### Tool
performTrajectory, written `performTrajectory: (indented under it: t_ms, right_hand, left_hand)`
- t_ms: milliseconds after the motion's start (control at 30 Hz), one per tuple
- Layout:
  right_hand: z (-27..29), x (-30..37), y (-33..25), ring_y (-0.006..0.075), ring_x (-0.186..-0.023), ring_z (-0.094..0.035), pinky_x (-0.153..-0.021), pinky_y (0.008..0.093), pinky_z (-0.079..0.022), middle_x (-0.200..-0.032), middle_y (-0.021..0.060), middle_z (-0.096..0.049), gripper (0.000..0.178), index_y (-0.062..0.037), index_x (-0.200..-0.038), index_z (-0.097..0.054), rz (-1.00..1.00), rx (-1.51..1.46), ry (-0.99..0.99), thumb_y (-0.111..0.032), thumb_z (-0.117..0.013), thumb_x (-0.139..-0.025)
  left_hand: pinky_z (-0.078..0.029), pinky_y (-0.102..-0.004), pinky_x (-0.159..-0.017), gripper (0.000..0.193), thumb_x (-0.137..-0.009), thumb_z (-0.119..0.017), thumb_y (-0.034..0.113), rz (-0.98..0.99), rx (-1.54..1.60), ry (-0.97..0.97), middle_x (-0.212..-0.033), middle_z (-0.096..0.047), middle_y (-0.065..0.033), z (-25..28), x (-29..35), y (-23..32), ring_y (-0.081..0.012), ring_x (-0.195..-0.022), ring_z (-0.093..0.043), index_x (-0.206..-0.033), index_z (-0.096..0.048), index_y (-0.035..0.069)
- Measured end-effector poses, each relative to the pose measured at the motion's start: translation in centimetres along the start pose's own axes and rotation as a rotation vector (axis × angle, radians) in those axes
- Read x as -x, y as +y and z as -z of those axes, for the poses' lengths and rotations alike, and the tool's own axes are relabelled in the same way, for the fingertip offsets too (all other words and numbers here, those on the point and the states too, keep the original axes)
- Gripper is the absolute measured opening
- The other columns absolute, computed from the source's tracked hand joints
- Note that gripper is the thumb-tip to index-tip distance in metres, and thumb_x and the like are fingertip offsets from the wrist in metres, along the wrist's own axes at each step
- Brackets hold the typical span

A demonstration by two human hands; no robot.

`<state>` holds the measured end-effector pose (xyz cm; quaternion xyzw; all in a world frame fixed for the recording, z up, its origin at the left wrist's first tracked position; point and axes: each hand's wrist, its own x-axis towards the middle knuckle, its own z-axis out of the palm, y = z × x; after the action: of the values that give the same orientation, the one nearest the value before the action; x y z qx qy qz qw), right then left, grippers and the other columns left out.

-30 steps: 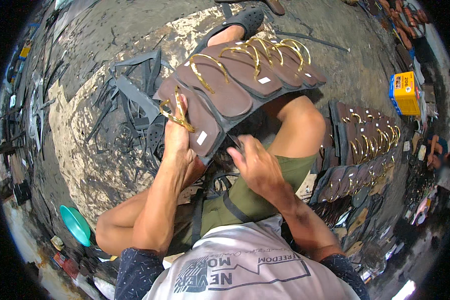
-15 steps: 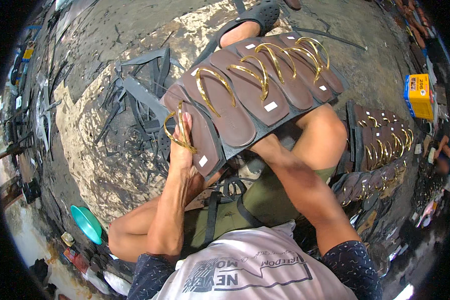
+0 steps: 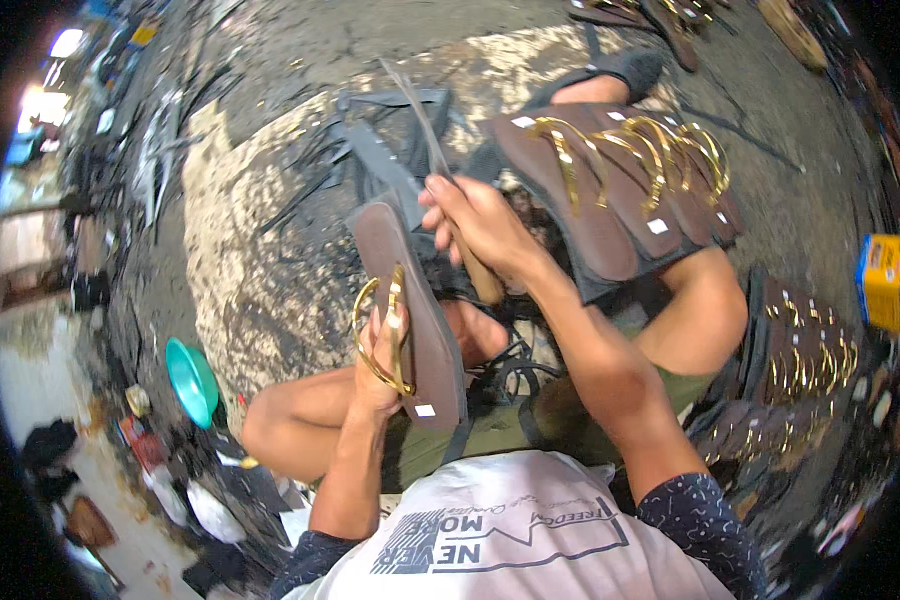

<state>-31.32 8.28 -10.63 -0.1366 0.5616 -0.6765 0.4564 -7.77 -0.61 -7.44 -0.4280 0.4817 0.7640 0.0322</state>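
Note:
My left hand (image 3: 378, 375) is closed around a single brown sandal (image 3: 422, 325), gripping it at its gold straps. A small white label sits near the heel end. In my right hand (image 3: 488, 228) is a knife (image 3: 419, 112), its long thin blade pointing up and away and its wooden handle end showing below my fist. The blade is apart from the sandal. A joined row of brown sandals (image 3: 592, 235) with gold straps on a dark sole sheet rests over my right leg.
Dark offcut strips (image 3: 385, 155) lie on a worn, patchy board (image 3: 240, 240). A teal bowl (image 3: 192, 382) stands at left. Rows of more sandals (image 3: 805, 340) are at right, near a yellow and blue box (image 3: 882, 282). A dark clog (image 3: 625, 72) is on a foot ahead.
The sandal in my left hand is now separate from the row and closer to me. My right hand has come out from beneath the row and now shows a knife.

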Motion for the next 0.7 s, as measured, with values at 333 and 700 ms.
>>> performTrajectory:
  t_ms: [333,700]
  right_hand:
    - [-7.9,11.8,-2.9,0.0272,-0.096,-0.073,-0.083,0.0382,-0.057,-0.104,0.0181,-0.073,0.043,-0.0012,-0.126,-0.062,0.169,0.343,-0.188,-0.028,-0.077,-0.096]
    - [-6.4,15.4,6.6,0.0382,-0.086,-0.069,-0.071,0.047,-0.057,-0.094,0.0136,-0.064,0.049,-0.0097,-0.118,-0.062,0.47,0.987,-0.191,-0.005,-0.083,-0.075]
  left_hand:
    - [-0.055,-0.0261,-0.076,0.045,-0.102,-0.07,0.045,-0.356,-0.039,0.068,-0.1,-0.07,-0.003,1.0,6.7,6.1,-0.0086,-0.086,-0.065,-0.116,-0.066,0.003]
    - [-0.051,-0.0241,-0.075,0.056,-0.103,-0.063,0.057,-0.267,0.057,0.157,-0.093,-0.065,0.0013,2.5,11.3,2.3,-0.0058,-0.084,-0.059,-0.117,-0.065,0.003]
